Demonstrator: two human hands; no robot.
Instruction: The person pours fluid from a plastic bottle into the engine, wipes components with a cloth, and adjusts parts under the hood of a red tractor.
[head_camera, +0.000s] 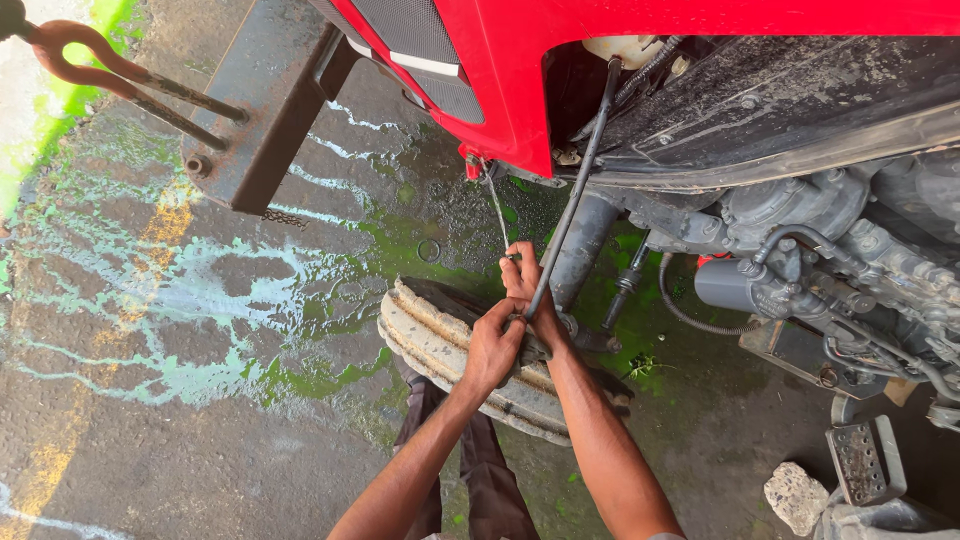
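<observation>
Head view is showing both hands working at a muddy front tyre beneath a red tractor hood. The left hand is closing its fingers round a dark rod running up toward one o'clock; the right hand is pinching the rod's lower end, just beside a thin wire. Wet green-stained ground at nine o'clock is risking a slip, and grime could be loosening either grip. The rod's lower joint is hiding behind the hands.
</observation>
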